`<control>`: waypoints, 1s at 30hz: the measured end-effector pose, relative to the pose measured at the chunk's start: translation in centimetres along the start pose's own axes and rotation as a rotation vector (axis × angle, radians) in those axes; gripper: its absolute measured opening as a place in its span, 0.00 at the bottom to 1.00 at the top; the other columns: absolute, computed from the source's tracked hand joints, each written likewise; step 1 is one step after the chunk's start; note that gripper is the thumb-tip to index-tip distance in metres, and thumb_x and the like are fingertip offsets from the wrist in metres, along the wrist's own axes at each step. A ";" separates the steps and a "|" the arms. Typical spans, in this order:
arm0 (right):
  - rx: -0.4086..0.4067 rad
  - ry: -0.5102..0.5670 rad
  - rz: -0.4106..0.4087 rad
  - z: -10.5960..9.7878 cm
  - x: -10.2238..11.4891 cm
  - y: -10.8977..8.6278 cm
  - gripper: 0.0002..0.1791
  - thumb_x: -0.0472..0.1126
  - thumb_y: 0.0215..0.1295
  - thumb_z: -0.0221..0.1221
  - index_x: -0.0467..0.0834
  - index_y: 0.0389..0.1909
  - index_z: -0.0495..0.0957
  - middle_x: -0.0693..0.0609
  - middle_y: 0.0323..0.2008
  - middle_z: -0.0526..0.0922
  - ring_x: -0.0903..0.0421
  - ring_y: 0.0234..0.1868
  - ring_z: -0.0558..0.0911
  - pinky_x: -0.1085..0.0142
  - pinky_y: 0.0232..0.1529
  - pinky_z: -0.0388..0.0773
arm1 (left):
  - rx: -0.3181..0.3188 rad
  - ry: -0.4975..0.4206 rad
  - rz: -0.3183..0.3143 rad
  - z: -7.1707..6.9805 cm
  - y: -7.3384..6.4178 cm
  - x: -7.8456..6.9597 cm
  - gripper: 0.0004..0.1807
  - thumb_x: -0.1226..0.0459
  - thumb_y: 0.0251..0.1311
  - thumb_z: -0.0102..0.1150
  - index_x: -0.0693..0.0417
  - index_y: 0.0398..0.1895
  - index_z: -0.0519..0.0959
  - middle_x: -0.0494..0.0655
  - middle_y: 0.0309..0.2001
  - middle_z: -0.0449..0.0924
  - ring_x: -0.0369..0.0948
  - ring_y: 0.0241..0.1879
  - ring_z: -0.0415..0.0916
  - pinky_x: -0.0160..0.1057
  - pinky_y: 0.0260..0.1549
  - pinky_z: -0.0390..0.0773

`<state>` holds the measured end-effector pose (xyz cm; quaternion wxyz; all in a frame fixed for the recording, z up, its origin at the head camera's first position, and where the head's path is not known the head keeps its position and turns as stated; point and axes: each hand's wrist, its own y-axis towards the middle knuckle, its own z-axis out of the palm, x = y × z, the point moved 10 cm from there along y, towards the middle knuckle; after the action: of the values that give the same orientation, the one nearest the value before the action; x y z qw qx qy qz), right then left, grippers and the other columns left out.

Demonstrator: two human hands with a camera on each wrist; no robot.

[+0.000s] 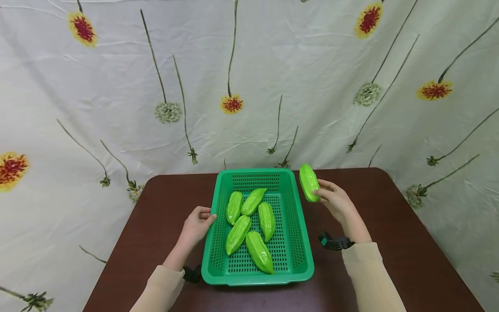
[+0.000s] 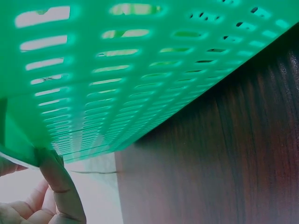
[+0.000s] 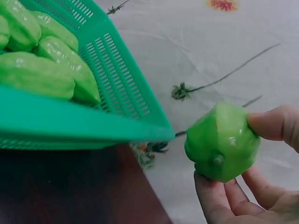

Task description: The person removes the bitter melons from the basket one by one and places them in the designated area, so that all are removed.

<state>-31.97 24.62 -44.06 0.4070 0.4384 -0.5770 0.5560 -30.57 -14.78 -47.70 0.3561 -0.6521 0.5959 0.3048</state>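
Green vegetable beside basket rim, seemingly raised

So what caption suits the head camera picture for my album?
Left fingers grip a green basket of five green fruits; right fingers hold a sixth beside it.

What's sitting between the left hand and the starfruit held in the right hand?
The green plastic basket, with five more starfruit in it, sits between the left hand and the held starfruit, as the head view shows.
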 end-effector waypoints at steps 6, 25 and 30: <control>-0.071 0.043 0.066 -1.5 -2.6 0.5 0.37 0.41 0.72 0.54 0.42 0.77 0.50 0.42 0.74 0.54 0.53 0.65 0.67 0.69 0.58 0.71 | 0.001 -0.011 0.009 -0.3 -0.3 -0.2 0.19 0.62 0.69 0.56 0.66 0.57 0.72 0.65 0.51 0.77 0.55 0.48 0.79 0.49 0.43 0.80; -0.206 -0.112 0.097 -3.1 -8.9 2.0 0.36 0.39 0.70 0.56 0.35 0.75 0.54 0.33 0.71 0.60 0.40 0.68 0.65 0.49 0.69 0.64 | -0.009 -0.058 0.016 -0.2 -0.5 0.2 0.18 0.63 0.69 0.57 0.67 0.56 0.72 0.64 0.48 0.78 0.52 0.45 0.79 0.45 0.40 0.80; -0.214 -0.164 0.101 -2.9 -9.5 2.0 0.35 0.39 0.70 0.56 0.35 0.74 0.56 0.33 0.71 0.60 0.37 0.70 0.63 0.46 0.69 0.62 | -0.010 -0.055 0.011 0.0 -0.4 0.5 0.19 0.62 0.69 0.57 0.65 0.57 0.72 0.63 0.48 0.78 0.51 0.45 0.79 0.44 0.40 0.80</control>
<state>-31.22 28.03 -53.61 0.3745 0.4067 -0.6856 0.4735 -30.13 -15.07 -48.04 0.3673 -0.6420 0.5880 0.3274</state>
